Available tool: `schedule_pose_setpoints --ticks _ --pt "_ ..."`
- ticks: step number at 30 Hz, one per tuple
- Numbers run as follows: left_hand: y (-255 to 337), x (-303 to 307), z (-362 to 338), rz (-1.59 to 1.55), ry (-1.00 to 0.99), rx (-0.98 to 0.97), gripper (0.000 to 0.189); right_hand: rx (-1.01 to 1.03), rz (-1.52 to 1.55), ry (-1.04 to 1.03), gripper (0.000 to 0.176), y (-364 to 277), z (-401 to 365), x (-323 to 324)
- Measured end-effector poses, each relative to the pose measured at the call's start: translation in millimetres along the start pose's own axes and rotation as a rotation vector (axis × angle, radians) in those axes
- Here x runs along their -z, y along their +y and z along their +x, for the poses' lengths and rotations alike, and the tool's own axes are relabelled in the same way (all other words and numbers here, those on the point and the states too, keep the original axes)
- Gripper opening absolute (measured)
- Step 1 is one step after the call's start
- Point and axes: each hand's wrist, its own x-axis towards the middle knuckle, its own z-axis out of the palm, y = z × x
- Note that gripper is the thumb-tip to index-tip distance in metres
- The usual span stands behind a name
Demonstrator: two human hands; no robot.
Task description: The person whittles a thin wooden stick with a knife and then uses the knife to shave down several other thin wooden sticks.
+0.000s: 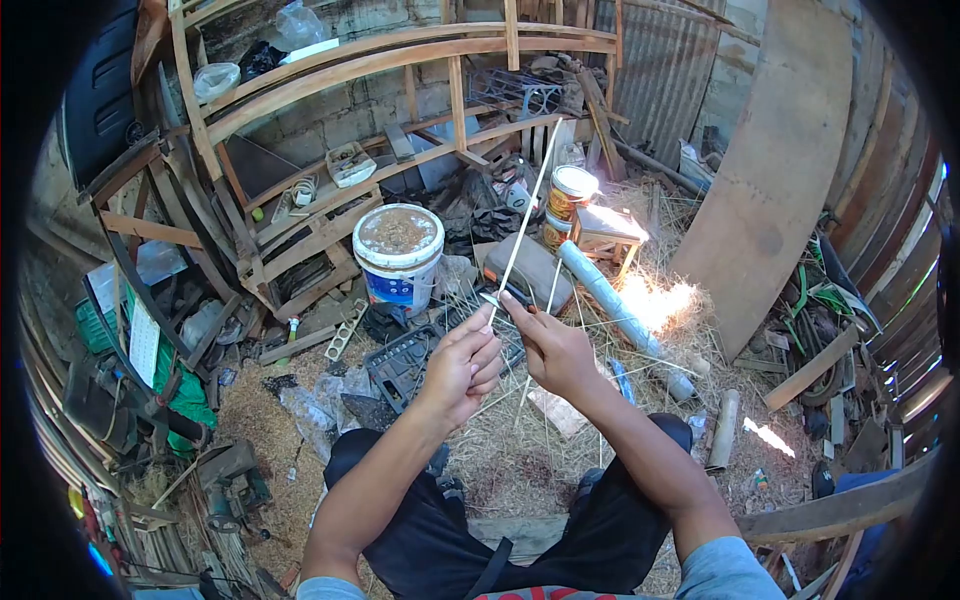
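Note:
A long, thin pale strip of bamboo or wood point(532, 205) rises from my hands, slanting up and away to the right. My left hand point(465, 370) is closed around its lower end, index finger stretched along it. Close against it, my right hand point(552, 348) is closed on what looks like a small knife point(489, 299). Its short, light blade crosses the strip near both thumbs, while the handle is mostly hidden by my fingers. Below and beyond my hands, more thin strips point(552, 285) lie or lean over the straw-covered floor.
A white bucket point(399, 262) stands ahead left, near an open tool case point(400, 365). A grey pipe point(625, 310) lies ahead right beside a small wooden stool point(608, 228) and stacked cans point(572, 188). A wooden frame point(380, 65) spans the back; a large board point(770, 170) leans at right.

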Motion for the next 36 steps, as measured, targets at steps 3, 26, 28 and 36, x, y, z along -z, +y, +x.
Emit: schedule_pose_setpoints --ticks 3,26,28,36 --pt "-0.4 -0.7 -0.9 0.013 0.048 -0.002 0.049 -0.028 0.018 0.029 0.064 0.4 0.6 -3.4" --pt "-27.8 8.8 -8.2 0.057 0.093 0.014 0.057 -0.249 0.014 -0.075 0.060 27.2 12.1 -17.4" --pt "-32.8 9.0 -8.8 0.074 0.064 0.040 0.056 -0.302 -0.007 -0.049 0.061 42.6 16.7 -13.3" --pt "-12.2 8.3 -3.1 0.157 0.078 0.144 0.043 -0.179 -0.016 0.063 0.058 35.8 11.6 4.4"
